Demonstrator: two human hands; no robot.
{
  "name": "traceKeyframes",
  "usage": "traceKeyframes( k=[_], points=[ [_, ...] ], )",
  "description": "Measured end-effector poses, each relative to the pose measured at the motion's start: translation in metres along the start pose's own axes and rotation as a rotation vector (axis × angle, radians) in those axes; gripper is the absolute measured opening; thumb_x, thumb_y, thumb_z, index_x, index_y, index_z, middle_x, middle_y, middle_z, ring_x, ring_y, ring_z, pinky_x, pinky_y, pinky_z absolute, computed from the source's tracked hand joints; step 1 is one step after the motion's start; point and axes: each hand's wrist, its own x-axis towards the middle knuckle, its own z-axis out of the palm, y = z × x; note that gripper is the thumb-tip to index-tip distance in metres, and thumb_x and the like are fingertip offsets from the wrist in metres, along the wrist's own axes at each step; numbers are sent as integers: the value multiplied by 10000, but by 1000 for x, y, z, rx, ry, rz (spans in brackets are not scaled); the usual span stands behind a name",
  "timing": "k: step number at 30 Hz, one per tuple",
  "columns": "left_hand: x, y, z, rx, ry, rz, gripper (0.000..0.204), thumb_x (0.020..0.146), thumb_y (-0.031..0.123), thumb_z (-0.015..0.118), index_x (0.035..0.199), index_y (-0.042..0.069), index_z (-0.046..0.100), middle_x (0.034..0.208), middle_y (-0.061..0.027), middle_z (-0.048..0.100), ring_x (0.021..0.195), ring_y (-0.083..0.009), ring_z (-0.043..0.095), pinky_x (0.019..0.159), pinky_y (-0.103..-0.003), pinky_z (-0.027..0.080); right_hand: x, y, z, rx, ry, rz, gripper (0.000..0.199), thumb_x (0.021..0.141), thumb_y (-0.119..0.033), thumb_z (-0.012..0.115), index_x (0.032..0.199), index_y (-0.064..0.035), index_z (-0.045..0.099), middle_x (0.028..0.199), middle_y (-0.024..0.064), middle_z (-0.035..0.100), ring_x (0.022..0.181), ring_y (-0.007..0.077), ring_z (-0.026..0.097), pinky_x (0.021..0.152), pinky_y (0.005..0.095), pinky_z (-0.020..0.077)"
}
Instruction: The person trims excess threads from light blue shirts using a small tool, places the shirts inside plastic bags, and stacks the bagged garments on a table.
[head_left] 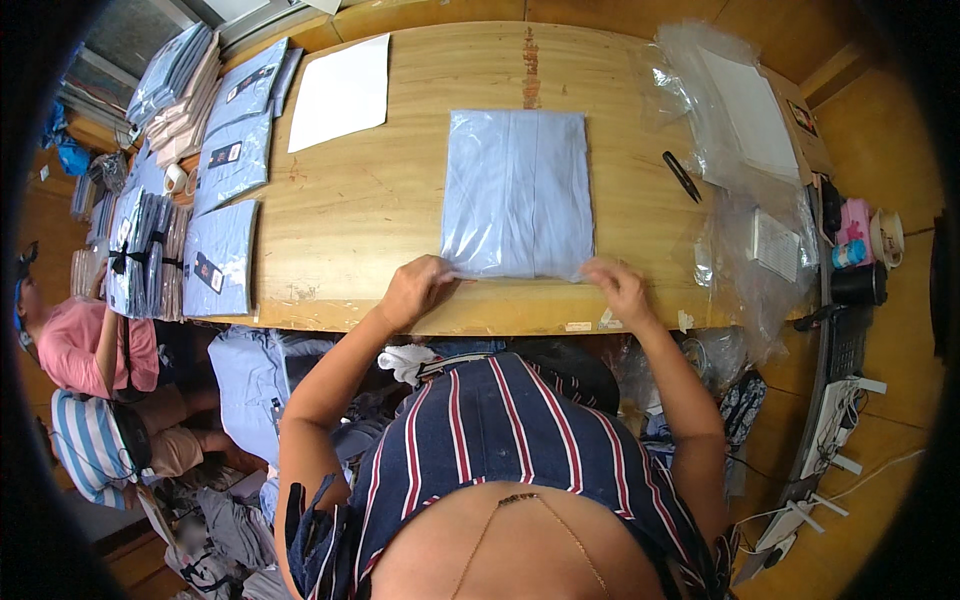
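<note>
A folded light blue shirt in a clear plastic bag [517, 190] lies flat in the middle of the wooden table [380, 210]. My left hand [416, 288] pinches the bag's near left corner. My right hand [619, 287] pinches its near right corner. Both hands rest on the table's front part, fingers closed on the plastic edge.
A black pen [682, 176] lies right of the bag. Loose clear bags and white card sheets [745, 120] pile at the right. A white sheet [340, 92] lies at the back left. Bagged blue shirts [222, 255] line the left edge. Other people sit at the lower left [85, 345].
</note>
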Motion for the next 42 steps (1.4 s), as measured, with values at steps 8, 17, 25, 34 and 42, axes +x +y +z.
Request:
traceKeyframes(
  k=[8, 17, 25, 34, 42],
  points=[
    [43, 2, 20, -239, 268, -633, 175, 895, 182, 386, 868, 9, 386, 565, -178, 535, 505, -355, 527, 488, -424, 405, 50, -10, 26, 80, 408, 585, 255, 880, -214, 448, 820, 16, 541, 537, 61, 521, 415, 105, 485, 382, 238, 396],
    [58, 2, 23, -96, 183, -677, 154, 878, 148, 409, 891, -1, 369, 519, -194, 517, 483, -352, 532, 454, -425, 400, 72, 5, 22, 6, 433, 662, 236, 850, -237, 499, 798, -20, 574, 530, 56, 545, 404, 109, 478, 383, 247, 371],
    [60, 20, 19, 300, 103, -708, 146, 803, 146, 498, 898, 50, 443, 815, -190, 558, 736, -326, 550, 571, -399, 418, 81, 11, 51, -849, 419, 476, 187, 818, -283, 499, 876, -106, 514, 778, 114, 547, 756, 295, 547, 582, 417, 416],
    [40, -1, 33, 550, 168, -650, 410, 846, 322, 437, 1252, 328, 384, 1358, -107, 258, 1270, -320, 161, 959, -580, 110, 80, 13, 49, -860, 432, 556, 286, 808, -161, 468, 1094, -176, 474, 994, 100, 440, 958, 265, 406, 796, 420, 290],
    [65, 38, 22, 355, 65, -326, 489, 863, 274, 382, 1310, 99, 291, 1385, -108, 207, 1284, -251, 174, 1028, -450, 114, 77, -35, 77, -757, 229, -107, 439, 789, -136, 482, 1218, -76, 416, 1259, 92, 409, 1179, 255, 357, 945, 425, 272]
  ],
)
